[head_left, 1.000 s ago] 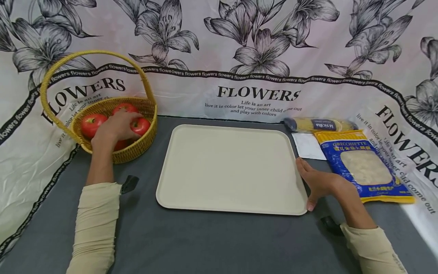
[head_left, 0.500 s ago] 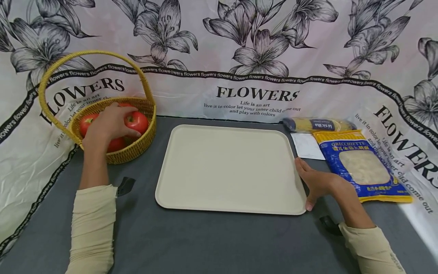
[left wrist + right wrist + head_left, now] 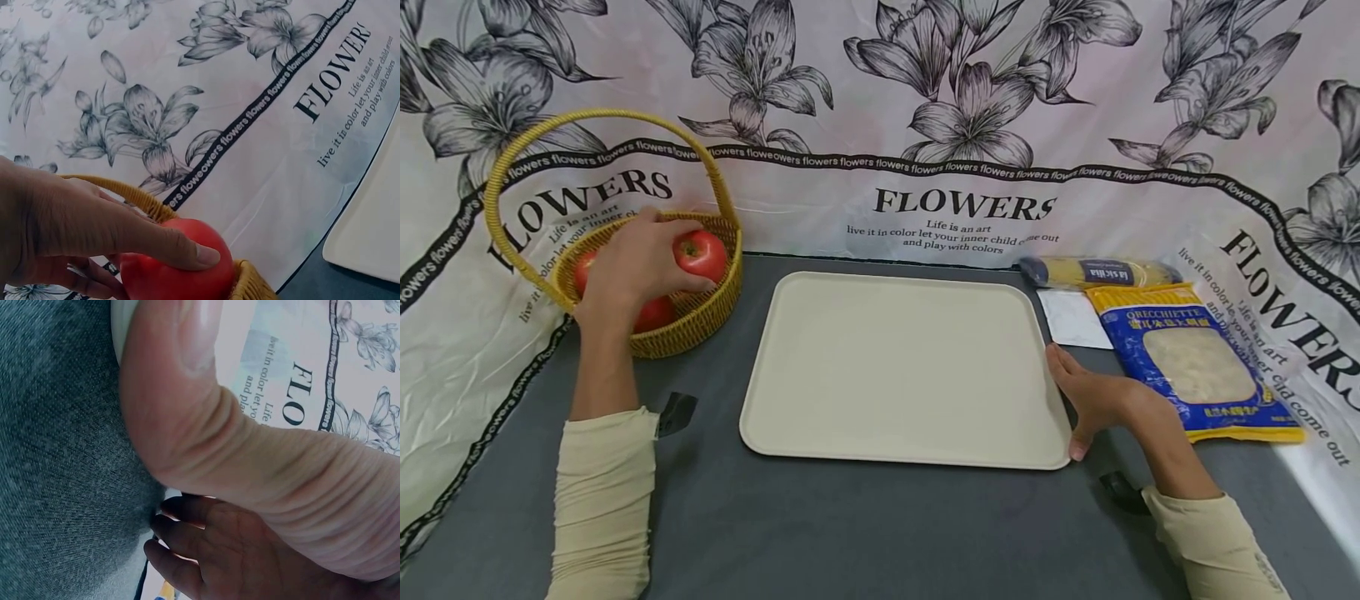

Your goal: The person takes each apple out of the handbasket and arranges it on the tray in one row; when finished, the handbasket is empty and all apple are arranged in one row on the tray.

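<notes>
My left hand reaches into a yellow woven basket with a tall arched handle at the left. It grips a shiny red apple on the basket's right side; in the left wrist view the thumb lies across that apple, the fingers partly hidden behind it. Other red apples show beneath and beside the hand. A cream rectangular tray lies in the middle. My right hand rests against its right edge, fingers extended, thumb at the near corner.
Right of the tray lie a blue-and-yellow bag of orecchiette, a white packet and a long pasta pack. A flower-printed cloth rises behind the grey table surface.
My left hand has shifted slightly left and back within the basket, settling its grip on the right-hand apple, now more exposed. The right hand and tray have stayed in place.
</notes>
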The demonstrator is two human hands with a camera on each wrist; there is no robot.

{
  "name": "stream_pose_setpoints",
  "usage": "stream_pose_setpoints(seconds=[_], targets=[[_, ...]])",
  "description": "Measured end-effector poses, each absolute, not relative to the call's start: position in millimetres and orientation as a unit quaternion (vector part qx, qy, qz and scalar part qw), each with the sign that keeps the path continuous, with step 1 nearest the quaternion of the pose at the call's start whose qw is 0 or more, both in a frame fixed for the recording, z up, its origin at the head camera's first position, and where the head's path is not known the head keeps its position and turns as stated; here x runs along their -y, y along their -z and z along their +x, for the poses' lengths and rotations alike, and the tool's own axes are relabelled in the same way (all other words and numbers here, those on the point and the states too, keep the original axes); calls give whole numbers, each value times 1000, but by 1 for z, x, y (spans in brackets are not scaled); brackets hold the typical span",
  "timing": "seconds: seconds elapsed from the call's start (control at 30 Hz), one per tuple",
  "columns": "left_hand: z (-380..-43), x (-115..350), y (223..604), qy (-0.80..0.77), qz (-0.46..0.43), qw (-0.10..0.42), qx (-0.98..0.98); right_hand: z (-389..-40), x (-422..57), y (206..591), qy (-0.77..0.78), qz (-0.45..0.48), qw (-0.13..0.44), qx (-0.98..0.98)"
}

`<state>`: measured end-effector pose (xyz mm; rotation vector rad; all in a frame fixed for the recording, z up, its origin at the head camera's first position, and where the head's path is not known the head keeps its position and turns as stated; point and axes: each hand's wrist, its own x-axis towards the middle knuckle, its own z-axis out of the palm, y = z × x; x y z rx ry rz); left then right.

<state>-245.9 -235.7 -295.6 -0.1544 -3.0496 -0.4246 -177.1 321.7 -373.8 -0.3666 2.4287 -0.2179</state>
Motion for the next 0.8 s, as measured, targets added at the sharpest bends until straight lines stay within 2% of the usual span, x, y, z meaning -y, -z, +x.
stream_pose_setpoints(seconds=[0.27,0.8], targets=[[-244,213,292,131,-87,71,985,-176,-322,373,88,-142,331,-929],[-258,128,289,135,-203,94,965,-176,-327,374,86,-125,337,-929]])
